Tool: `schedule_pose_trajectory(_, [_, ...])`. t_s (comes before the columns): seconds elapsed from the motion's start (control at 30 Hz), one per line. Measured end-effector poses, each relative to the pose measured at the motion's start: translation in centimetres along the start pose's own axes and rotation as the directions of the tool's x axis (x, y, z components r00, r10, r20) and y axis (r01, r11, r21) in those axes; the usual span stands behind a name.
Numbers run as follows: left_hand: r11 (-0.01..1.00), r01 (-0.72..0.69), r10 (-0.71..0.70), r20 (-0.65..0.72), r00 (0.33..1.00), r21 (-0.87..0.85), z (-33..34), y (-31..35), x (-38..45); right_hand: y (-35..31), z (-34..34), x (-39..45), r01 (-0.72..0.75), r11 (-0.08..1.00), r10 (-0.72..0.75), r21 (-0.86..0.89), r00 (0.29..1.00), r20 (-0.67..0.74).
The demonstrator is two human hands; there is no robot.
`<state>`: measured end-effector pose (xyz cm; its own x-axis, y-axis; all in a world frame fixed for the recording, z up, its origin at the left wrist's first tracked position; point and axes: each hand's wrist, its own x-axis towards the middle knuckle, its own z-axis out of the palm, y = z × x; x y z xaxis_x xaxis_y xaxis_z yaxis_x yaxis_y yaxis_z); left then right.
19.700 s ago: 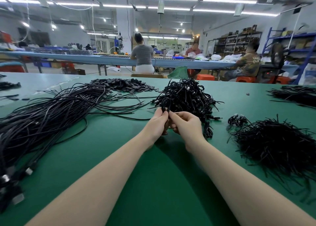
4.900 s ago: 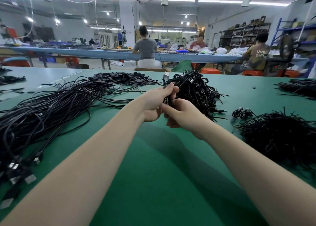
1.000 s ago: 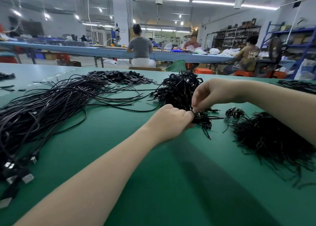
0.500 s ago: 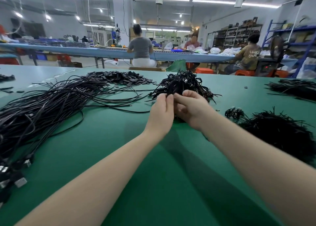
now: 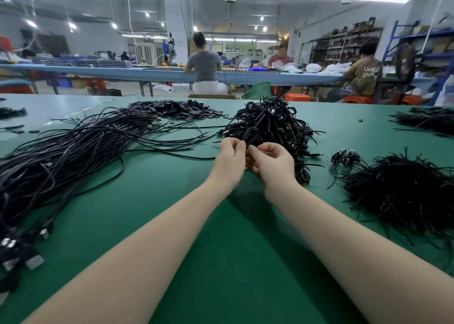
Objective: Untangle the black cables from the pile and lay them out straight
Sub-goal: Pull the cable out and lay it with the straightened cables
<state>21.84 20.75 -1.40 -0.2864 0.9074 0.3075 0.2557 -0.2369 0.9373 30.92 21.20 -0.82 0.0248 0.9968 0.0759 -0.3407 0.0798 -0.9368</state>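
A tangled pile of coiled black cables [image 5: 272, 124] sits in the middle of the green table [image 5: 196, 225]. My left hand [image 5: 229, 161] and my right hand [image 5: 272, 164] meet at the pile's near edge. Both pinch one coiled black cable [image 5: 253, 135] whose loop rises just above my fingers. A long spread of straightened black cables [image 5: 73, 149] lies to the left, its metal plugs [image 5: 34, 261] near the front left edge.
A heap of short black ties [image 5: 403, 191] lies at the right, a small coiled cable [image 5: 345, 156] beside it. Flat black strips [image 5: 177, 110] lie at the back, more cables [image 5: 427, 121] far right. People sit at a bench [image 5: 147, 72] behind.
My hands stay together at the pile's near edge. A cable loop now stands up between my fingertips, and my right fingers have loosened around it.
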Motion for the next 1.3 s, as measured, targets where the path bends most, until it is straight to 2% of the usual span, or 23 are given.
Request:
schedule_pose_trajectory(0.1, [1.000, 0.018, -0.017, 0.014, 1.000, -0.018, -0.5, 0.1, 0.1, 0.1, 0.1, 0.0, -0.117, 0.992, 0.112, 0.055, 0.989, 0.099])
schedule_pose_trajectory(0.27, [0.997, 0.056, -0.059, 0.042, 0.997, 0.061, -1.3, -0.3, 0.6, -0.1, -0.2, -0.2, -0.139, 0.982, 0.161, -0.127, 0.971, 0.178])
schedule_pose_trajectory(0.43, [0.993, 0.011, -0.019, 0.069, 0.997, 0.120, -1.4, -0.4, 0.5, -0.7, -0.9, 0.1, -0.174, 0.967, 0.215, -0.188, 0.951, 0.224])
schedule_pose_trajectory(0.5, [0.991, -0.009, -0.001, 0.075, 0.997, 0.135, -1.3, -0.5, 0.5, -0.7, -1.2, 0.2, -0.114, 0.961, 0.175, -0.251, 0.955, 0.239])
schedule_pose_trajectory(0.6, [0.994, -0.012, 0.004, 0.070, 0.998, 0.113, -1.1, -0.4, 0.4, -0.6, -1.5, 0.6, 0.136, 0.890, -0.021, -0.435, 0.966, 0.258])
schedule_pose_trajectory(0.67, [0.995, 0.008, -0.015, 0.067, 0.998, 0.100, -0.9, -0.2, 0.4, -0.8, -1.5, 0.9, 0.299, 0.775, -0.178, -0.556, 0.948, 0.263])
schedule_pose_trajectory(0.73, [0.992, 0.024, -0.034, 0.076, 0.997, 0.120, -0.8, 0.1, 0.4, -0.9, -1.4, 0.9, 0.429, 0.615, -0.314, -0.662, 0.903, 0.294])
schedule_pose_trajectory(0.8, [0.984, 0.019, -0.038, 0.103, 0.994, 0.180, -0.7, 0.5, 0.5, -0.9, -1.4, 0.7, 0.502, 0.484, -0.408, -0.717, 0.854, 0.323])
schedule_pose_trajectory(0.9, [0.952, 0.066, -0.113, 0.142, 0.983, 0.299, -1.0, 1.6, 0.9, -1.0, -1.3, 0.3, 0.543, 0.354, -0.478, -0.761, 0.805, 0.352])
schedule_pose_trajectory(0.93, [0.939, 0.108, -0.165, 0.153, 0.974, 0.326, -1.1, 2.1, 1.0, -1.0, -1.3, 0.1, 0.591, 0.220, -0.535, -0.776, 0.738, 0.410])
schedule_pose_trajectory(1.0, [0.902, 0.236, -0.314, 0.175, 0.933, 0.361, -1.8, 3.4, 1.1, -1.2, -1.4, -0.3, 0.691, -0.177, -0.623, -0.700, 0.472, 0.624])
schedule_pose_trajectory(1.03, [0.874, 0.309, -0.400, 0.195, 0.896, 0.376, -2.4, 4.1, 1.1, -1.2, -1.5, -0.4, 0.710, -0.317, -0.612, -0.629, 0.353, 0.708])
schedule_pose_trajectory(1.07, [0.844, 0.357, -0.472, 0.237, 0.849, 0.401, -3.3, 4.6, 1.0, -1.1, -1.5, -0.4, 0.737, -0.373, -0.588, -0.564, 0.282, 0.758])
schedule_pose_trajectory(1.1, [0.817, 0.394, -0.529, 0.277, 0.802, 0.421, -4.2, 5.1, 1.0, -1.1, -1.3, -0.5, 0.780, -0.324, -0.555, -0.535, 0.301, 0.775])
schedule_pose_trajectory(1.13, [0.807, 0.411, -0.557, 0.313, 0.770, 0.424, -5.0, 5.4, 1.2, -1.1, -1.0, -0.5, 0.814, -0.210, -0.547, -0.542, 0.362, 0.755])
schedule_pose_trajectory(1.17, [0.807, 0.431, -0.568, 0.326, 0.756, 0.404, -5.9, 5.6, 1.4, -1.1, -0.9, -0.4, 0.825, -0.050, -0.547, -0.563, 0.449, 0.706])
schedule_pose_trajectory(1.23, [0.852, 0.449, -0.519, 0.328, 0.789, 0.269, -7.5, 5.5, 2.0, -1.0, -0.9, 0.0, 0.761, 0.240, -0.545, -0.602, 0.619, 0.566])
schedule_pose_trajectory(1.3, [0.932, 0.327, -0.362, 0.319, 0.876, 0.159, -8.3, 5.1, 2.4, -1.0, -1.1, 0.4, 0.652, 0.442, -0.491, -0.617, 0.751, 0.442])
